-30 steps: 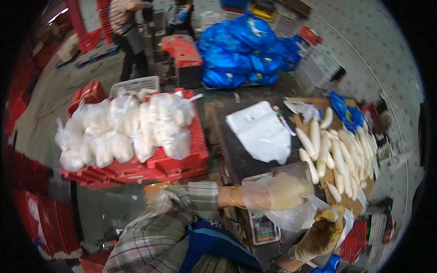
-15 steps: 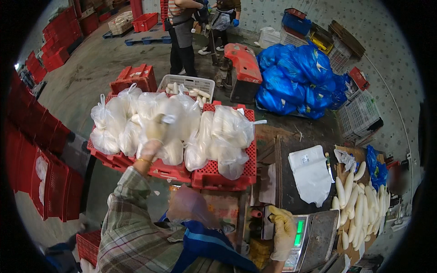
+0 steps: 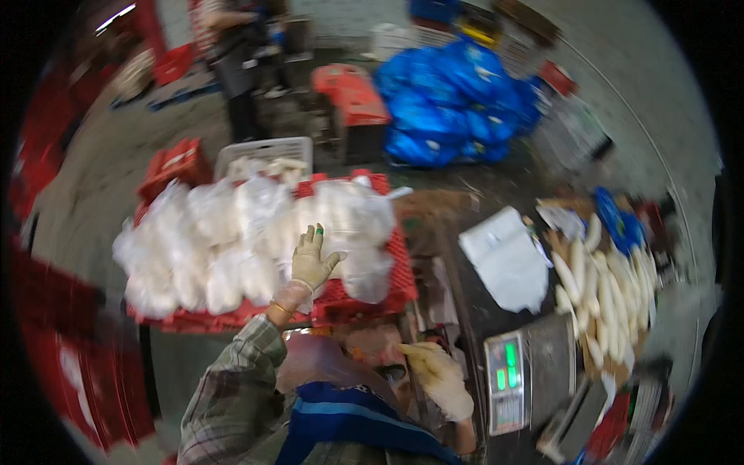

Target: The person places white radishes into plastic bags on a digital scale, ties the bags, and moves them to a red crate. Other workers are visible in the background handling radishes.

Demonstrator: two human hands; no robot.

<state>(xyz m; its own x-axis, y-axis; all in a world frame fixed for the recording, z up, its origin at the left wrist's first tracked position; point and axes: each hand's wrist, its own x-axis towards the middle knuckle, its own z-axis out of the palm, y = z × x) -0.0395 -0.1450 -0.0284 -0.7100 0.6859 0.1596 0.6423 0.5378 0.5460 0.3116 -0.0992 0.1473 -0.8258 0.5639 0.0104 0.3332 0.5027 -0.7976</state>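
My left hand (image 3: 314,262), in a yellowish work glove, hovers at the near side of the clear plastic bags of white radishes (image 3: 333,211), its fingers spread and nothing in them. Whether it touches a bag is unclear. The filled bags lie side by side on upturned red crates (image 3: 403,267). My right hand (image 3: 435,376), also gloved, is left of the weighing scale (image 3: 508,387) with its fingers stretched out and nothing visible in them. A stack of flat white plastic bags (image 3: 504,260) lies beyond the scale. Loose white radishes (image 3: 612,291) are piled to its right.
Blue sacks (image 3: 457,105) are heaped behind the bench. A white crate (image 3: 302,155) with radishes and an orange-red machine (image 3: 353,97) stand beyond the bags. Two people (image 3: 232,62) stand at the far left. Red crates (image 3: 93,372) are stacked at near left.
My view has turned, shifting the scene leftward. My left hand has moved right across the bags and its fingers are now spread. My right hand has moved left, away from the scale.
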